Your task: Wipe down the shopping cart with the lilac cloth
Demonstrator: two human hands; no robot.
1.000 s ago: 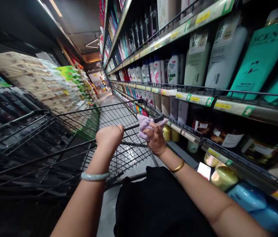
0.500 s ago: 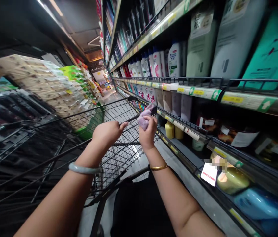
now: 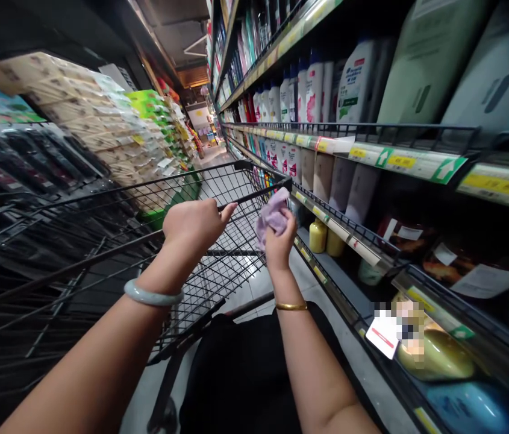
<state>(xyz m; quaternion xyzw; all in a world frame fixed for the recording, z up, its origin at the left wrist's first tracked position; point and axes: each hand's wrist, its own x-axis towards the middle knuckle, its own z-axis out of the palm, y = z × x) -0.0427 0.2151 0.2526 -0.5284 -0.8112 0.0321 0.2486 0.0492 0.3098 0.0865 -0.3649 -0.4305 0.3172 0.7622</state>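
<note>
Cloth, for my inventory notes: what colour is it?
The cloth is pale purple; head view shows it.

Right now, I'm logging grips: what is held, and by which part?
Left hand: cart, by its upper bar. Right hand: purple cloth, by its lower right part.

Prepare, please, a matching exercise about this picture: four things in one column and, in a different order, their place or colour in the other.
Column 1
1. Left hand
2. Cloth
3. Left-wrist bangle
4. Right-wrist bangle

Column 2
A. Gold-coloured
B. Crumpled in the right hand
C. On the cart bar
D. Pale blue-grey

Right pairs: 1-C, 2-B, 3-D, 4-A
</note>
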